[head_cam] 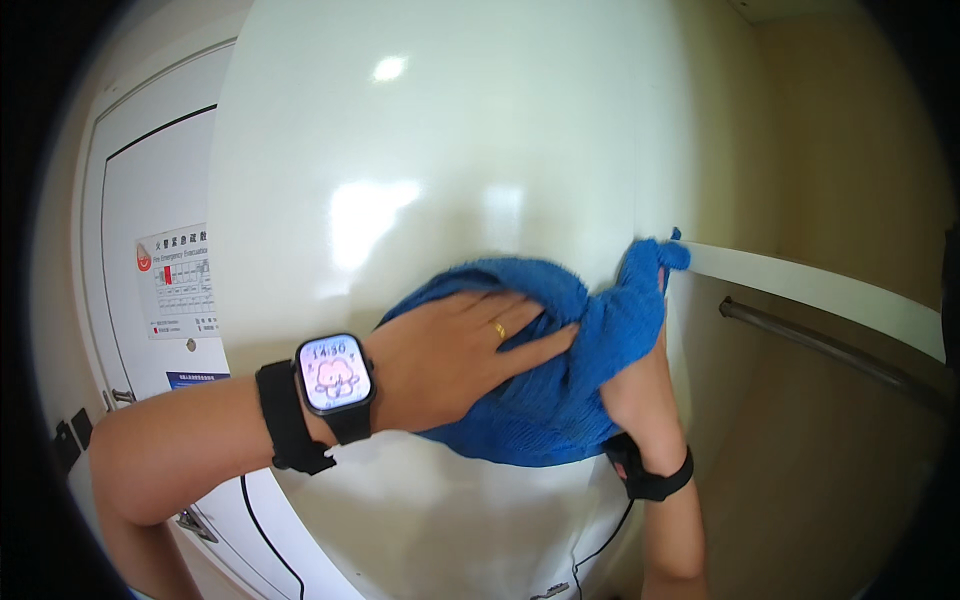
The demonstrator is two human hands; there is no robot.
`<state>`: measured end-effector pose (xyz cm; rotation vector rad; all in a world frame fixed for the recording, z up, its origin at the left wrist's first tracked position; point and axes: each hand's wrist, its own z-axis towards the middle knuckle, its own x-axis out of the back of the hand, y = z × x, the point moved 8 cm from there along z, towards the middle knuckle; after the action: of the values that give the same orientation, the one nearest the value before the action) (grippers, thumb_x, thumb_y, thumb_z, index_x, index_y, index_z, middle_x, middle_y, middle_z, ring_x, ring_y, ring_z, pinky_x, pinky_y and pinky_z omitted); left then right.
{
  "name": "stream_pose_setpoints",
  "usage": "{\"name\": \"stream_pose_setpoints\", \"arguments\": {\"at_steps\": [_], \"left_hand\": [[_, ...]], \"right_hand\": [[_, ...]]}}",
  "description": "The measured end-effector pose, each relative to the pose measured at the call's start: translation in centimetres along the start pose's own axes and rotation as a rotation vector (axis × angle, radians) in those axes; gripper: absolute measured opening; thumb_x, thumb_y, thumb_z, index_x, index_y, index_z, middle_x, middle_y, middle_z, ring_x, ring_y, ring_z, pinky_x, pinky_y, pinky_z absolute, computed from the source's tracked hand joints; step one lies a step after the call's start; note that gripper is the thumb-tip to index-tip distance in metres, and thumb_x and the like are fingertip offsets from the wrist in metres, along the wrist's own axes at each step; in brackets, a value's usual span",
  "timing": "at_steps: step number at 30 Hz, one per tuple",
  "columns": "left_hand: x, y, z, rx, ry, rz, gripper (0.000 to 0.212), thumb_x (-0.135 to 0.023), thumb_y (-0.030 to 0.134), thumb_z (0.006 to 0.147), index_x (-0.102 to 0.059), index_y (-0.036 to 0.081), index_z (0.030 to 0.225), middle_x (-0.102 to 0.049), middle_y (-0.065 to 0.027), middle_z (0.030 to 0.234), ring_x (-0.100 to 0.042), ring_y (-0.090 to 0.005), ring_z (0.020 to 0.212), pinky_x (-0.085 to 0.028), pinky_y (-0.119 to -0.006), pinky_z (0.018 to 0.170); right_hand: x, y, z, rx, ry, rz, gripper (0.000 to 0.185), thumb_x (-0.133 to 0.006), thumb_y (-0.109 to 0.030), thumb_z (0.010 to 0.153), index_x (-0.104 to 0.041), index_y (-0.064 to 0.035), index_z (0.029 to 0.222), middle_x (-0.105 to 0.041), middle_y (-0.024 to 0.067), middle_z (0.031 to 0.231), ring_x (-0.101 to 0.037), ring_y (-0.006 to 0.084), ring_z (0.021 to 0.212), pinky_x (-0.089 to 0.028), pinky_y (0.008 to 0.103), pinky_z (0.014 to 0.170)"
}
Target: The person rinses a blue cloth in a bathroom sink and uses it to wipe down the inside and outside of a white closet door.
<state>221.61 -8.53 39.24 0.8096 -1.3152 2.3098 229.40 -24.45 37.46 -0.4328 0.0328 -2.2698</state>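
Observation:
A blue cloth [525, 420] is spread against a glossy white panel [465, 135] in front of me. My left hand [457, 352], with a ring and a smartwatch on the wrist, lies flat on the cloth with its fingers spread, pressing it to the panel. My right hand [649, 382] is mostly wrapped in the cloth, at the panel's right edge beside the end of a white shelf [810, 289]. Most of its fingers are hidden under the cloth, though it grips a bunched part.
Below the shelf a metal hanging rail [817, 337] crosses the open compartment on the right. At the left stands a white door [165, 180] bearing an evacuation notice [180, 285]. Black cables hang low on both sides of the panel.

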Motion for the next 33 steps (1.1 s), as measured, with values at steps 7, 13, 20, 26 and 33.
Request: {"name": "stream_pose_setpoints", "arguments": {"at_steps": [7,13,20,26,33], "left_hand": [[-1.3,0.0,-0.7,-0.001,-0.032,-0.038,0.071,-0.056,0.006,0.085,-0.035,0.015,0.152,-0.054,-0.0199,0.132,-0.057,-0.0331,0.119,-0.046,-0.042,0.1],[-1.3,-3.6,-1.6,0.07,-0.078,0.062,0.076,-0.065,0.017,0.08,-0.037,0.013,0.15,-0.053,-0.0195,0.132,-0.055,-0.0324,0.121,-0.043,-0.04,0.1],[1.8,-7.2,-0.4,0.205,0.064,0.077,0.083,-0.062,0.015,0.074,-0.032,0.005,0.151,-0.049,-0.0274,0.128,-0.049,-0.0423,0.12,-0.037,-0.048,0.108],[5.0,-11.2,1.4,0.252,0.272,0.146,0.089,-0.058,0.007,0.07,-0.027,0.003,0.154,-0.048,-0.0286,0.129,-0.046,-0.0453,0.122,-0.035,-0.048,0.11],[8.3,-17.4,3.8,0.332,0.392,0.368,0.086,-0.057,0.017,0.078,-0.022,0.007,0.156,-0.047,-0.029,0.134,-0.046,-0.0447,0.123,-0.033,-0.046,0.113]], "right_hand": [[-0.5,-1.5,-2.7,-0.009,-0.017,-0.158,0.047,-0.063,-0.017,0.087,-0.055,0.0046,0.128,-0.032,0.0346,0.15,-0.024,0.0552,0.14,-0.015,0.0596,0.118],[-2.7,-2.7,1.6,0.026,0.052,-0.054,0.056,-0.066,-0.008,0.083,-0.048,0.0068,0.134,-0.026,0.0363,0.152,-0.02,0.0564,0.142,-0.015,0.0579,0.118],[-3.1,-4.3,7.8,0.336,0.165,-0.104,0.051,-0.06,0.001,0.081,-0.05,0.0074,0.131,-0.024,0.0397,0.15,-0.016,0.0609,0.14,-0.015,0.0618,0.117],[-2.9,-2.8,16.9,0.333,0.191,-0.159,0.048,-0.057,-0.006,0.085,-0.053,0.0021,0.133,-0.024,0.0376,0.151,-0.018,0.0596,0.14,-0.016,0.0598,0.118],[-1.2,-2.2,29.9,0.362,0.26,-0.136,0.043,-0.05,-0.025,0.09,-0.065,-0.0017,0.124,-0.029,0.0334,0.152,-0.022,0.0541,0.141,-0.012,0.0547,0.12]]}}
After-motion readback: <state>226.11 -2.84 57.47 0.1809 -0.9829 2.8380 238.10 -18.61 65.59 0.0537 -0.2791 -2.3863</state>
